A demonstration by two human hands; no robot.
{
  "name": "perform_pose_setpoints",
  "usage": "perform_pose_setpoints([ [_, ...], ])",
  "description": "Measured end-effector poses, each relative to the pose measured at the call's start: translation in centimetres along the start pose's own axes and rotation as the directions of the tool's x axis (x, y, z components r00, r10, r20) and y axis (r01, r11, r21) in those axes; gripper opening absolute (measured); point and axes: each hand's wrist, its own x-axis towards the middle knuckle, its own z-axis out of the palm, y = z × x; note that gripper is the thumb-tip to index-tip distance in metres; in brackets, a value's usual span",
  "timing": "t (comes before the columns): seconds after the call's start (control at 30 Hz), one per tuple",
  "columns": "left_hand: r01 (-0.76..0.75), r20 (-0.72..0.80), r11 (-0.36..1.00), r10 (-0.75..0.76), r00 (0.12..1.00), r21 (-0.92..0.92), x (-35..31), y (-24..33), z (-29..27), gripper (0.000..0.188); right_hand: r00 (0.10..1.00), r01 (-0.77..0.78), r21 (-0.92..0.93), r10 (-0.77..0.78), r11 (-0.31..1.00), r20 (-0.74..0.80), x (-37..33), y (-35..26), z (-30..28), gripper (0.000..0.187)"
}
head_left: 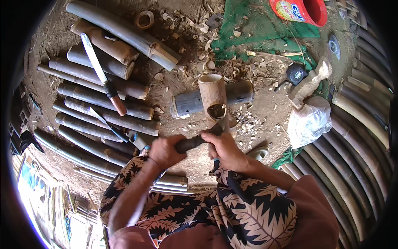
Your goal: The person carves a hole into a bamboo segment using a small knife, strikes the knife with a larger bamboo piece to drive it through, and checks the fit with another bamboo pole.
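Note:
My left hand [166, 152] is closed around the black handle of a knife [190, 144]. My right hand [226, 150] grips the same knife farther along, where handle meets blade, with the thumb on top. The blade points away to the right, its end by a cut opening in a tan bamboo tube [212, 91]. That tube rests across a darker bamboo length [188, 103] on the ground. Its near end is partly hidden behind the blade and my right hand.
Bamboo poles [112, 112] lie in rows at left, with a long knife [94, 58] and a smaller blade [103, 120] on them. At right are a tape measure [296, 74], a plastic bag [310, 122] and more poles [352, 166]. A red bucket [317, 10] stands far right.

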Motion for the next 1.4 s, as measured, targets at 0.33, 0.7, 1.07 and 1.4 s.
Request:
perform_pose_setpoints([
  [0.33,0.165,-0.137,0.858,-0.261,0.955,-0.486,-1.1,10.9,12.2,0.054,0.829,0.133,-0.799,-0.508,0.587,-0.235,1.2,2.5,-5.0,0.034],
  [0.7,-0.311,0.339,0.797,0.142,0.93,0.518,1.2,7.2,-7.4,0.013,0.904,-0.16,0.433,-0.045,0.887,0.425,1.0,2.8,-1.8,0.026],
  [1.07,-0.288,-0.266,0.906,0.374,0.888,0.309,-1.4,5.6,6.6,0.027,0.982,0.188,-0.288,-0.18,0.939,0.054,-4.0,0.2,-4.6,0.025],
  [1.4,-0.073,0.41,0.936,-0.079,0.909,0.343,1.8,6.5,-5.2,0.021,0.966,-0.052,0.261,-0.017,0.964,0.257,0.2,1.7,-3.0,0.027],
])
